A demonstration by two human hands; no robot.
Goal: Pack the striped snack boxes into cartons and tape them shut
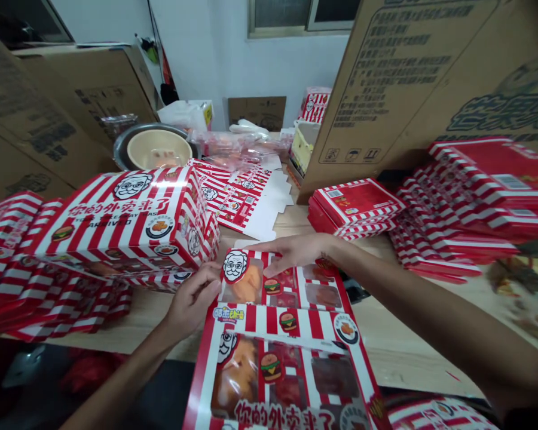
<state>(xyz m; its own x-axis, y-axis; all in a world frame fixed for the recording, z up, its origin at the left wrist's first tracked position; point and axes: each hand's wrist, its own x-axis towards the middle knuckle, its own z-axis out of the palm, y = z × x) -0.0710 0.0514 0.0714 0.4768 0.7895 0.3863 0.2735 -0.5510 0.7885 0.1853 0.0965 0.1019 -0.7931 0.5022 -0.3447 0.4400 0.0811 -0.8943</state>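
A red-and-white striped toy food box [291, 322] with clear windows is in front of me, its near end cut off by the bottom of the view. Orange toy chicken and other food pieces show through the windows. My left hand [199, 298] is closed at the box's far left edge, its fingertips partly hidden. Across the far end lies my right hand [300, 251], with the thumb over the front and the fingers along the far edge. Just beyond the box, flat printed carton sheets [237, 197] rest on the wooden table [385, 328].
Striped boxes [121, 221] are piled on the left. Smaller red boxes [356, 206] and taller stacks [488, 197] stand to the right. Large brown cartons [412, 77] flank the table. A cream basin [159, 148] and plastic-bagged pieces [242, 146] sit toward the back.
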